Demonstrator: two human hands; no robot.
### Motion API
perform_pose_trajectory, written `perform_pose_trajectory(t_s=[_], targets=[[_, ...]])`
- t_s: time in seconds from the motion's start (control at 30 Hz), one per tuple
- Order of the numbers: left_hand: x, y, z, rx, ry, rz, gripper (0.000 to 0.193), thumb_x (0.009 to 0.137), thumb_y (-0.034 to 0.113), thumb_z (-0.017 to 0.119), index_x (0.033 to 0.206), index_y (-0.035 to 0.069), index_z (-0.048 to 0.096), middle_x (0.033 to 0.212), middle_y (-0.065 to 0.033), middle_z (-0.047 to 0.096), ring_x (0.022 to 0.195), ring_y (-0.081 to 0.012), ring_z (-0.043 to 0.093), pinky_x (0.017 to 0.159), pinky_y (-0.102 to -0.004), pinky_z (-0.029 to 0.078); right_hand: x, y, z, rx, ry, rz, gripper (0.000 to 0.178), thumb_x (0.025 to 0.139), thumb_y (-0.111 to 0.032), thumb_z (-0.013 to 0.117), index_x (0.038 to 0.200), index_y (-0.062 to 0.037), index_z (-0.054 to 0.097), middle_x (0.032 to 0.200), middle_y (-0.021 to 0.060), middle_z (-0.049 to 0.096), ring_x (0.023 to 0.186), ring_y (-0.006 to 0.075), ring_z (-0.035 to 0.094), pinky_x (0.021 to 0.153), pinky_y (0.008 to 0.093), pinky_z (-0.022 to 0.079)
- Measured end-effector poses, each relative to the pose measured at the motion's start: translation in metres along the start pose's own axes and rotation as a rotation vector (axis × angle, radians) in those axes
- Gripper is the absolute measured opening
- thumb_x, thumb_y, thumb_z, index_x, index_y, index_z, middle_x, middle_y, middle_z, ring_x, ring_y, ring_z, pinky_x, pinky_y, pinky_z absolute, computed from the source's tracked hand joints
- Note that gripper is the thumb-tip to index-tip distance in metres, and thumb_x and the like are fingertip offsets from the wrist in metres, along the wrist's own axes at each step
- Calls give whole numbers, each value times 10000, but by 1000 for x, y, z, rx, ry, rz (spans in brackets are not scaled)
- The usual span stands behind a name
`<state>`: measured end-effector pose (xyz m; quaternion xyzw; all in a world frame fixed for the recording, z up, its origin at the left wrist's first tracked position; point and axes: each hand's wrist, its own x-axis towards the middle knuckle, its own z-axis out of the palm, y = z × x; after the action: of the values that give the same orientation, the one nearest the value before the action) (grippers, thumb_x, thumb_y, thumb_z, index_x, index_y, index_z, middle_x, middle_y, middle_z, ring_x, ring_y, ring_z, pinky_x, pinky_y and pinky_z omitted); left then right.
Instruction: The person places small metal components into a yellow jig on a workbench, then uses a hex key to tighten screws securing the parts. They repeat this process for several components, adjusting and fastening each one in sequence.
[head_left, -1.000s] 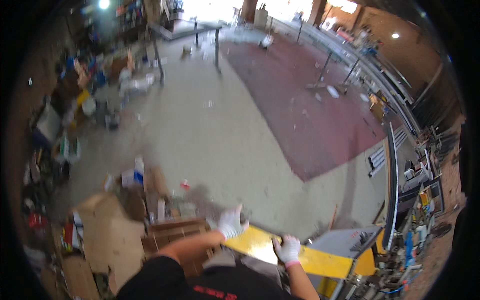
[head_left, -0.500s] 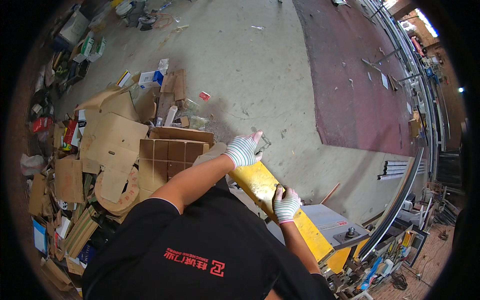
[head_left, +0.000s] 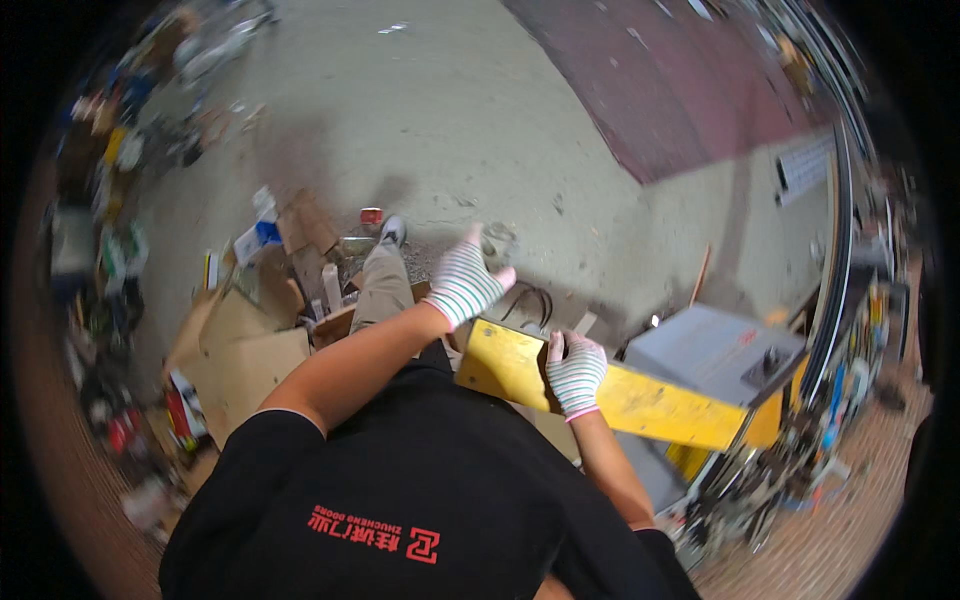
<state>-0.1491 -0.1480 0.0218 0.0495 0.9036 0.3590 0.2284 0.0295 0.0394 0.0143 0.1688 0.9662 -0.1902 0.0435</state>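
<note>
Floor (head_left: 400,120), grey and maroon, cardboard (head_left: 240,355), left hand (head_left: 466,285) splayed, right hand (head_left: 578,376) gripping yellow beam (head_left: 670,405)

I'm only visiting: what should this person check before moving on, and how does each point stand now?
1. Gloves worn on the left hand and right hand: ok, both striped.
2. Right hand on the yellow panel: ok, touching it.
3. Right hand's grip firm: cannot tell; its fingertips are partly hidden.
4. Left hand on the panel: not ok; it looks spread open beyond the left end, blurred.
5. Clear floor around the shoe: not ok; cardboard and scraps lie nearby.
</note>
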Motion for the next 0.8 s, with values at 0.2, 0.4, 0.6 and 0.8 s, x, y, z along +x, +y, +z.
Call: perform_pose_trajectory(t_s=[0.2, 0.4, 0.6, 0.8], targets=[[100, -121, -62, 23, -290, 83, 816, 736, 326, 835, 1376, 2, 447, 1114, -229, 700, 1034, -372, 695, 914, -436, 546, 0, -28, 19, -13, 256, 10, 143, 850, -153, 625, 751, -72, 685, 744, 148, 674, 723, 377, 632, 747, 490, 494], [105, -238, -193, -23, -337, -22, 695, 723, 247, 850, 1279, 0, 514, 1001, -175, 697, 911, -275, 699, 846, -379, 550, 9, -24, 20, -233, 51, 165, 251, 938, -247, 582, 842, -71, 734, 805, 140, 715, 814, 368, 674, 866, 478, 499], [133, -254, -287, -11, -290, -100, 745, 703, 255, 880, 1282, -2, 489, 1064, -180, 672, 971, -257, 675, 910, -375, 540, 39, -26, 20, -221, -293, 763, 352, 932, -418, 652, 1021, -98, 768, 943, 183, 745, 926, 384, 713, 876, 438, 544], [202, -152, -291, 87, -230, 88, 790, 705, 296, 905, 1296, -9, 479, 1108, -177, 679, 1025, -266, 675, 948, -367, 535, 138, -102, 55, 603, -145, 793, 451, 977, -373, 649, 1260, -23, 674, 1220, 147, 714, 1135, 245, 654, 1002, 367, 483]])
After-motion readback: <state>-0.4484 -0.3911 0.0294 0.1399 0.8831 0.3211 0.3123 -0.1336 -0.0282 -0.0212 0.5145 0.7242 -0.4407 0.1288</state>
